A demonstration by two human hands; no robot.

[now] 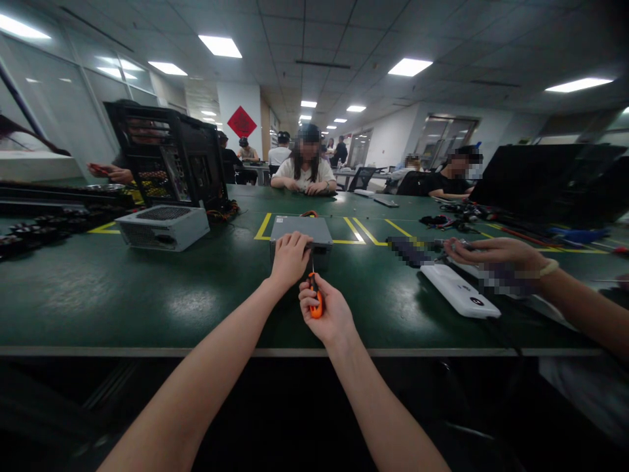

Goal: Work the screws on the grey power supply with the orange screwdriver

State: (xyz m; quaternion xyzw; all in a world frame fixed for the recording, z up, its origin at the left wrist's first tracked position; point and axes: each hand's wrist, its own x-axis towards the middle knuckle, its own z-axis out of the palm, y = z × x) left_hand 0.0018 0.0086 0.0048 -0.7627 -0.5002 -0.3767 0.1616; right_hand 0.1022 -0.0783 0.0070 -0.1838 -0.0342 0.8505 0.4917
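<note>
Orange screwdriver point(317, 308) — one, gripped in right hand point(333, 316), left hand point(289, 257) holding one power supply point(315, 229) of two

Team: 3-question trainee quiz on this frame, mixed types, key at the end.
1. Which of the camera wearer's hands holds the orange screwdriver?
2. True or false: the wearer's left hand rests on the gray metal box in front of them.
3. A second gray box sits at the picture's left. What stands just behind it?
a) a red toolbox
b) a black computer case
c) a white mug

Key:
1. The right hand.
2. True.
3. b
</note>
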